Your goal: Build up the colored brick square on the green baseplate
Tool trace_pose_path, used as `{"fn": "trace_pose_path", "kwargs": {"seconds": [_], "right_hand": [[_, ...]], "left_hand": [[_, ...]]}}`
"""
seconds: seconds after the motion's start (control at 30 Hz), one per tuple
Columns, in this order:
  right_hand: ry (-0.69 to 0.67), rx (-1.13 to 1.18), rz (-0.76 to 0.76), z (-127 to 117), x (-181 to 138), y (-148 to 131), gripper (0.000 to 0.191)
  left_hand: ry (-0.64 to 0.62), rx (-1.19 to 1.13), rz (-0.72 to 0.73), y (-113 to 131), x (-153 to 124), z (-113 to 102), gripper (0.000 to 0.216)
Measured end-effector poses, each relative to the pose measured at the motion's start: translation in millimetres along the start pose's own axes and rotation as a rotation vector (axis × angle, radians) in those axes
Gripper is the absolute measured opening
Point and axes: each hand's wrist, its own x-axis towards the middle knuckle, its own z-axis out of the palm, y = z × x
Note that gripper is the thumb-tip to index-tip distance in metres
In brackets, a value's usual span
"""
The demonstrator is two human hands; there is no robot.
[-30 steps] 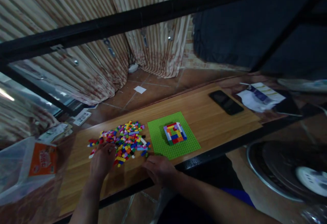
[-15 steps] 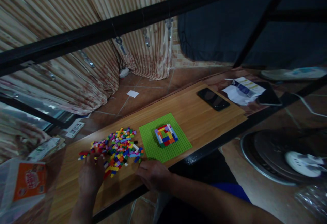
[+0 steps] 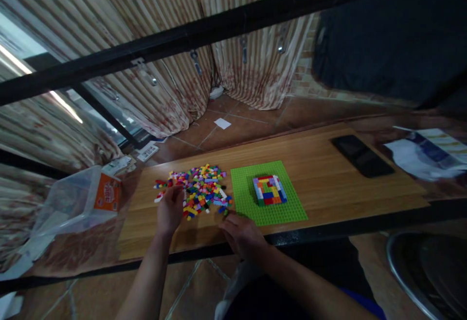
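Left hand (image 3: 171,209) over, right hand (image 3: 240,232) beside, the loose multicoloured plastic bricks (image 3: 205,189)
Whether either hand clamps a brick, I cannot tell; right of these, a square multicoloured brick structure (image 3: 270,193) stands on a green studded baseplate (image 3: 292,209).

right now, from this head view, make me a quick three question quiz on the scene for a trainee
1. Multiple choice: what does the square brick build rest on?
a) a white paper
b) the green baseplate
c) a clear bin

2. True or false: the left hand is at the loose bricks.

3. Fill in: as seen in the view, the black phone lies to the ____ of the green baseplate.

Key: 1. b; 2. true; 3. right
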Motion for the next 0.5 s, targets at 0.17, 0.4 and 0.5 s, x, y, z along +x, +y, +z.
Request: {"fn": "trace_pose_path", "kwargs": {"seconds": [0.17,0.4,0.5], "right_hand": [[-0.005,0.01,0.012,-0.7,-0.6,-0.4,0.014],[0.013,0.039,0.012,1.7,-1.1,0.8,0.016],[0.011,0.051,0.017,3.3,-2.1,1.9,0.016]], "left_hand": [[-0.047,-0.042,0.017,-3.6,-1.5,6.9,0.033],[-0.068,0.23,0.244,2.3,0.1,11.6,0.029],[-0.025,0.276,0.246,5.7,-4.2,10.8,0.031]]}}
